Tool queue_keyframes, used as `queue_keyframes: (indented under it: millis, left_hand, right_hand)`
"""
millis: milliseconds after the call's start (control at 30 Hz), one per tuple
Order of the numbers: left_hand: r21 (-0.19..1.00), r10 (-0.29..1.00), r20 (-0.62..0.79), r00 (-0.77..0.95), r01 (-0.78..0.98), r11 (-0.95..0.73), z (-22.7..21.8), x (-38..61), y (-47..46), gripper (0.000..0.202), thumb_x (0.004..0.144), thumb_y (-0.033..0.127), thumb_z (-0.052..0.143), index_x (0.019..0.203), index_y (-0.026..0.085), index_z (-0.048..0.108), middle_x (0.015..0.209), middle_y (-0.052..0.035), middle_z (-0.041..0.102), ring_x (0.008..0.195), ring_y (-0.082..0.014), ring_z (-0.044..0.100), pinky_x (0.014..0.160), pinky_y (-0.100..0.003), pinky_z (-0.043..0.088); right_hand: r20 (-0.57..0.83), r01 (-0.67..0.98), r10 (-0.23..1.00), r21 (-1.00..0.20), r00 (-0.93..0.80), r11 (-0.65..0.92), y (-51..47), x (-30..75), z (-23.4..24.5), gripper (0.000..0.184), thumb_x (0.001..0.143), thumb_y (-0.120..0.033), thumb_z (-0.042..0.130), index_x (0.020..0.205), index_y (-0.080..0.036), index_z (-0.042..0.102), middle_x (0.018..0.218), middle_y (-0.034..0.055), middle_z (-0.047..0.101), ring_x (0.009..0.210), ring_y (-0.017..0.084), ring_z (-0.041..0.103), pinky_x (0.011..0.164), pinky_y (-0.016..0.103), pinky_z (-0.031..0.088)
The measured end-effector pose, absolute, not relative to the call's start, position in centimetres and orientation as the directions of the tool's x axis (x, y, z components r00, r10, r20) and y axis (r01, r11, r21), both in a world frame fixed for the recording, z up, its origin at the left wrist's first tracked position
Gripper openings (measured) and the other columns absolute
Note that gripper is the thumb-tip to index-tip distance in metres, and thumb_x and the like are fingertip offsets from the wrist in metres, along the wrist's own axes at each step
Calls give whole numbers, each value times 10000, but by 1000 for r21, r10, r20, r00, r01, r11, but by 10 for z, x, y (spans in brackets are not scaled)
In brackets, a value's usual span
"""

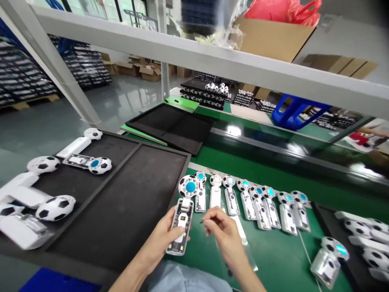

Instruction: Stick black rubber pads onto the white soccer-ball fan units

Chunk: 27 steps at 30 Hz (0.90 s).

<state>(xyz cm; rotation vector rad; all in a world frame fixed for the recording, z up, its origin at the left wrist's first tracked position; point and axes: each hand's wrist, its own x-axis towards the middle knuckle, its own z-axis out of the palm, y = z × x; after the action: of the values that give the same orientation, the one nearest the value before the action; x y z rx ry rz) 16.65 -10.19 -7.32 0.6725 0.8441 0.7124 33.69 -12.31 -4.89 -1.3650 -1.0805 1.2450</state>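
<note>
Green assembly surface (273, 253) under a white steel shelf (194, 54), with stacked cartons and pallets of black-and-white footballs beyond: from my remote station, I watch the person's left hand (162, 239) closed around a clear-shelled handheld fan (183, 215), its football-patterned head and blue hub held over the surface at the near end of the line. The right hand (220, 229) hovers just beside it, fingers pinched on a thin dark tip (201, 222), too small for me to identify. A close row of similar white-and-clear fans (258, 207) lies just ahead, and a black foam tray (146, 142) with loose white handles and football heads sits to the left.

My concern is the grip. The head looks heavy for one hand, so a loosened hold could drop the fan onto its neighbours. A slip of the dark tip could scratch the clear shell. With the row packed so tightly, a stray knuckle could knock it out of line, and a tilted fan (325, 267) at right could slide.
</note>
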Motion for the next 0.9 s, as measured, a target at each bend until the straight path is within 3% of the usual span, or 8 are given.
queue_keyframes:
  millis: [133, 233, 300, 733, 833, 900]
  left_hand:
    - [859, 828, -349, 438, -204, 470, -71, 174, -106, 656, 723, 306, 634, 1319, 200, 380, 1176, -85, 567, 993, -244, 568, 815, -325, 494]
    - [929, 872, -294, 391, -98, 357, -71, 174, -105, 642, 704, 216, 582, 1318, 180, 399, 1260, -70, 536, 1196, -266, 451, 983, -329, 399]
    - [947, 880, -272, 389, -53, 316, -72, 173, -105, 656, 699, 194, 559, 1330, 172, 384, 1284, -66, 526, 1250, -271, 399, 1020, -335, 367]
    - [952, 883, -269, 385, -34, 305, -67, 177, -102, 686, 670, 215, 538, 1328, 129, 365, 1302, -105, 511, 1192, -267, 471, 1030, -353, 364]
    - [957, 905, -276, 323, 4, 291, -72, 175, -107, 642, 664, 261, 576, 1283, 153, 445, 1266, -84, 553, 1195, -280, 470, 1026, -351, 375]
    - [954, 930, -300, 213, 56, 295, -74, 178, -108, 562, 649, 330, 633, 1195, 231, 543, 1205, -33, 603, 1180, -285, 486, 985, -332, 424]
  right_hand:
    - [-24, 276, 1000, -961, 3, -24, -121, 319, -35, 127, 814, -212, 519, 736, -192, 617, 676, -9, 548, 603, 118, 519, 578, 232, 434]
    - [88, 445, 995, -891, -40, 96, -123, 314, -34, 150, 832, -170, 479, 763, -202, 608, 728, 5, 572, 647, 128, 523, 602, 237, 424]
    - [124, 497, 991, -858, -51, 133, -124, 313, -35, 159, 841, -160, 469, 763, -203, 601, 737, 9, 575, 657, 128, 528, 598, 233, 416]
    - [134, 543, 990, -828, -46, 137, -128, 304, -42, 165, 848, -150, 459, 767, -205, 591, 740, 16, 579, 678, 139, 558, 602, 243, 430]
    - [195, 544, 980, -820, -25, 177, -132, 298, -47, 197, 867, -137, 433, 836, -200, 617, 788, 46, 594, 746, 160, 584, 663, 276, 469]
    - [237, 529, 969, -815, -70, 237, -129, 320, -41, 221, 879, -153, 429, 903, -218, 639, 827, 56, 619, 789, 171, 597, 690, 305, 504]
